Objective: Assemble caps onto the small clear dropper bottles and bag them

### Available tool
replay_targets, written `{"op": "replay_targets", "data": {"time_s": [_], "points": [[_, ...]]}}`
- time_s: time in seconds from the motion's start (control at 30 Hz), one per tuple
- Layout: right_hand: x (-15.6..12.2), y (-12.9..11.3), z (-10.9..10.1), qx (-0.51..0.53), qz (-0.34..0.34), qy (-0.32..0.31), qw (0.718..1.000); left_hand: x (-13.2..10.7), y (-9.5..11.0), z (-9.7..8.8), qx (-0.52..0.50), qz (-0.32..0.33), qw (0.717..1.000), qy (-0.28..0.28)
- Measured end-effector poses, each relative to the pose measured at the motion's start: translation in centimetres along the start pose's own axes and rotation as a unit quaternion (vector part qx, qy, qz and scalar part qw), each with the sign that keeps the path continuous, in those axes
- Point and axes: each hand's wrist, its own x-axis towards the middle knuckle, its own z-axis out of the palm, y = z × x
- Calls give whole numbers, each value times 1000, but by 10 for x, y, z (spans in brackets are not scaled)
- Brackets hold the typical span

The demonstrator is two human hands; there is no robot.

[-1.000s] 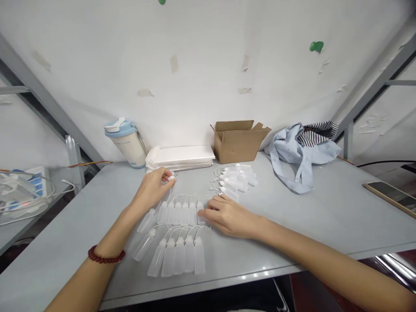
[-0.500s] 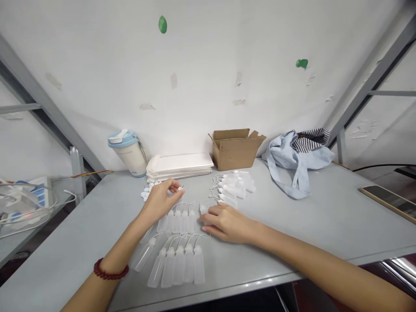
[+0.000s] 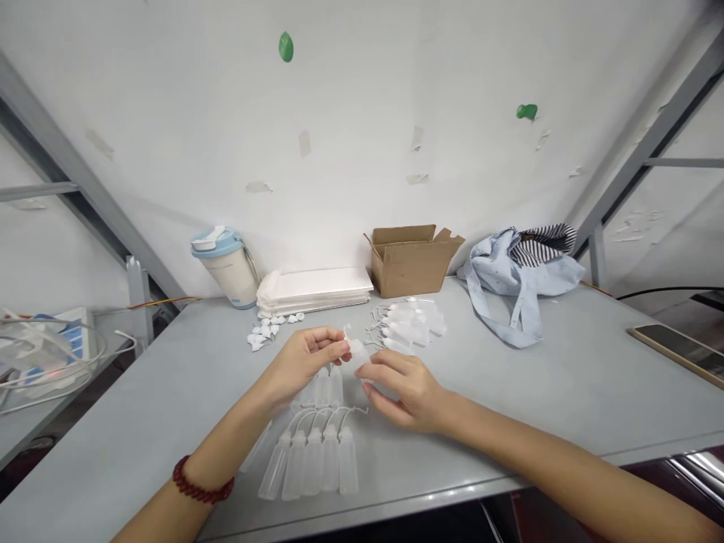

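A small translucent squeeze bottle [image 3: 358, 353] is tilted between my two hands above the table. My left hand [image 3: 308, 362] pinches a white cap at the bottle's neck; a thin curved tip [image 3: 347, 329] pokes up past the fingers, which hide most of the cap. At the bottle's lower end, the fingers of my right hand [image 3: 404, 385] are closed around its body. Below lies a row of similar bottles [image 3: 311, 460] with thin bent tubes on top. Behind them, a second row [image 3: 325, 388] is partly covered by my left hand.
Loose white caps [image 3: 265, 330] lie at the back left, near a stack of white packets [image 3: 317, 286]. More bottles [image 3: 410, 320] are piled before an open cardboard box [image 3: 412, 264]. A cup [image 3: 226, 271], a blue cloth bag [image 3: 509, 279] and a phone [image 3: 679, 347] stand around them.
My left hand has come right and down from near the caps to the bottle's neck. My right hand has raised the bottle off the table and tilted it toward the left hand.
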Motion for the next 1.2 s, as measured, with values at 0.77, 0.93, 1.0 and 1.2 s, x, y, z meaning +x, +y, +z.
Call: {"op": "replay_targets", "data": {"time_s": [0.77, 0.93, 1.0, 1.2], "points": [[-2, -5, 3, 184, 100, 15, 978, -7, 2, 8, -90, 18, 996, 14], [2, -8, 2, 305, 250, -3, 919, -4, -3, 6, -102, 19, 994, 18], [5, -8, 0, 431, 323, -22, 843, -3, -4, 6, -106, 23, 994, 7], [11, -5, -6, 682, 396, -52, 613, -3, -1, 8, -149, 26, 988, -39]]}}
